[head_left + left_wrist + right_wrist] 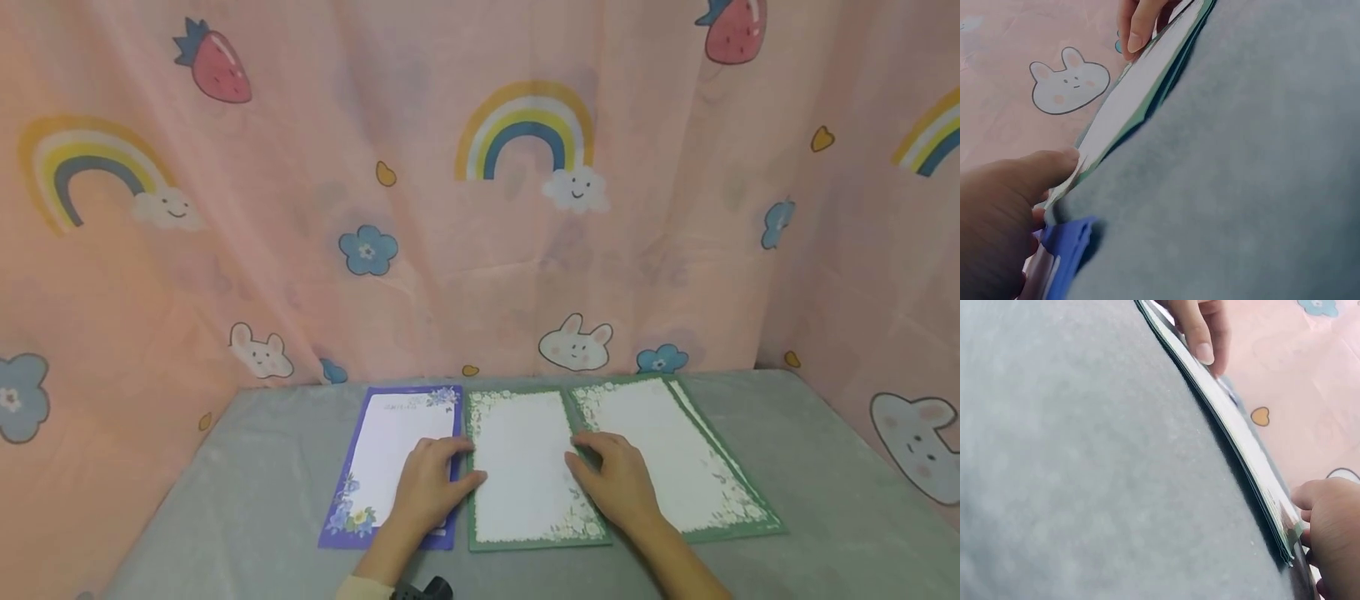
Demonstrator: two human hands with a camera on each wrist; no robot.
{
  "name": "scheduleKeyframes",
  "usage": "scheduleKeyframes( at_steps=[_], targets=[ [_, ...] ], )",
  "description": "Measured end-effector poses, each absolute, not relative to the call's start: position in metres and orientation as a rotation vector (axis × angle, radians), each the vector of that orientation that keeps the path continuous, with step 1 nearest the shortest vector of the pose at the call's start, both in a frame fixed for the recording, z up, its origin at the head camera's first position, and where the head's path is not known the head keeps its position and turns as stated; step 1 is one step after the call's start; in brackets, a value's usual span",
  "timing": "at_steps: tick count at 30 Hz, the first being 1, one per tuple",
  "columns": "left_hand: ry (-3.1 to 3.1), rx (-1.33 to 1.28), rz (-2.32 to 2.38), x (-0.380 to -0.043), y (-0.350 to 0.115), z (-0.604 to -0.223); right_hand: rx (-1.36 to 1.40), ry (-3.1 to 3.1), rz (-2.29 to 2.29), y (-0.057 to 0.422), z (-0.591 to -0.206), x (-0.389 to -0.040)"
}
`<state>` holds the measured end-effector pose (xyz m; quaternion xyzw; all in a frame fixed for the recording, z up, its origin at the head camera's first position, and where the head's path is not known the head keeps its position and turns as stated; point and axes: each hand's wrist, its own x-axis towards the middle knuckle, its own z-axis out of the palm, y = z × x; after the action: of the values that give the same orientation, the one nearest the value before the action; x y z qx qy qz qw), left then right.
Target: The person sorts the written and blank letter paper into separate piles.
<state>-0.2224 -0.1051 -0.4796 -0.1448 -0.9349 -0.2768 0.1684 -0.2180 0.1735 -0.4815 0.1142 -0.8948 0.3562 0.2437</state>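
In the head view, a stack of stationery paper with a green floral border [517, 467] lies flat on the cloth between both hands. My left hand [431, 487] holds its left edge, thumb over the border. On the opposite edge, my right hand [618, 483] grips with thumb and fingers. In the right wrist view, several thin layers show along the near side of the stationery stack [1235, 437]. The left forearm and hand cover part of a purple-bordered stack [382, 433]. Under the right hand's side lies another green-bordered stack [652, 450], its top sheet slightly askew.
A grey cloth [247, 483] covers the table beneath the papers. Behind and at both sides hangs a pink curtain [420, 317] printed with rainbows, rabbits and flowers. A dark strap [431, 588] sits on the left wrist.
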Motion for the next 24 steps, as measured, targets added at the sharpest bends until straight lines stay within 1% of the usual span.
scheduleKeyframes(
  at_steps=[24],
  targets=[
    [-2.697, -0.446, -0.804, -0.2201, -0.1041, -0.4741, 0.308, -2.472, 1.022, 0.1732, -0.4790, -0.2178]
  ],
)
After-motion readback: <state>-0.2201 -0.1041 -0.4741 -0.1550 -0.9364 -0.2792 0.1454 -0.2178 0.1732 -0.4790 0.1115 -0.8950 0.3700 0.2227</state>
